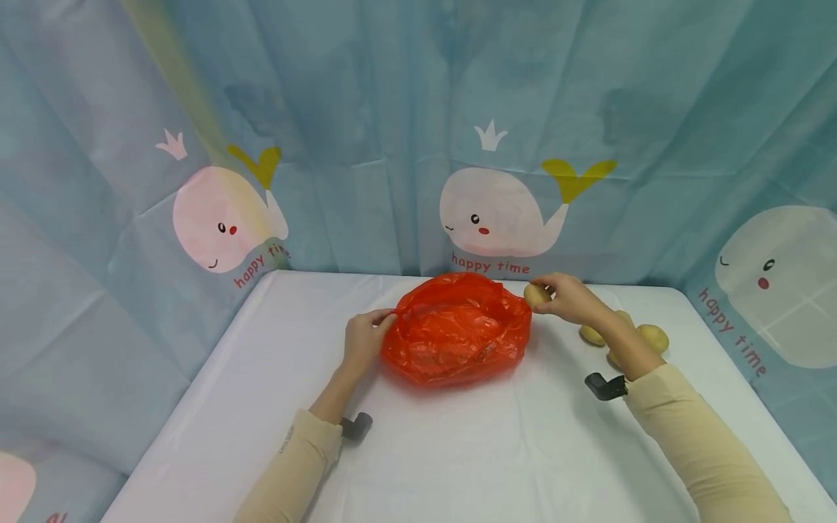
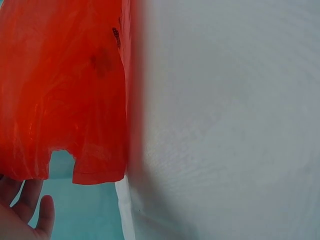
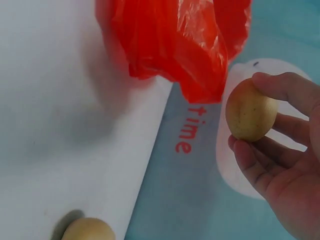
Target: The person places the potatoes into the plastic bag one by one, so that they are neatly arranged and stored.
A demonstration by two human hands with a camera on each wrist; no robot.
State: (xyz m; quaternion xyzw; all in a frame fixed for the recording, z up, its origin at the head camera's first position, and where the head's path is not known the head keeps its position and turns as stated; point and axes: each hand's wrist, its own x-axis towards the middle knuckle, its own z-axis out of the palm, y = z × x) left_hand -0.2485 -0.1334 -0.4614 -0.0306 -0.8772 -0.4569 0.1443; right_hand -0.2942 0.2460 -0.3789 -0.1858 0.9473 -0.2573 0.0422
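A red plastic bag (image 1: pixel 458 341) stands with its mouth open at the middle of the table's far part. The left hand (image 1: pixel 366 340) pinches the bag's left rim; in the left wrist view that hand (image 2: pixel 25 212) is at the lower left, by the edge of the bag (image 2: pixel 65 100). Just beside the bag's right rim, the right hand (image 1: pixel 572 299) holds a round yellowish potato (image 1: pixel 536 295). The right wrist view shows the potato (image 3: pixel 251 110) between the thumb and fingers of the right hand (image 3: pixel 295 145), apart from the bag (image 3: pixel 175 45).
Several more potatoes (image 1: pixel 652 338) lie on the white table (image 1: pixel 497 457) at the right, partly hidden by the right forearm. One potato (image 3: pixel 89 230) shows low in the right wrist view. A blue curtain (image 1: pixel 366 145) with whale prints hangs behind and beside the table.
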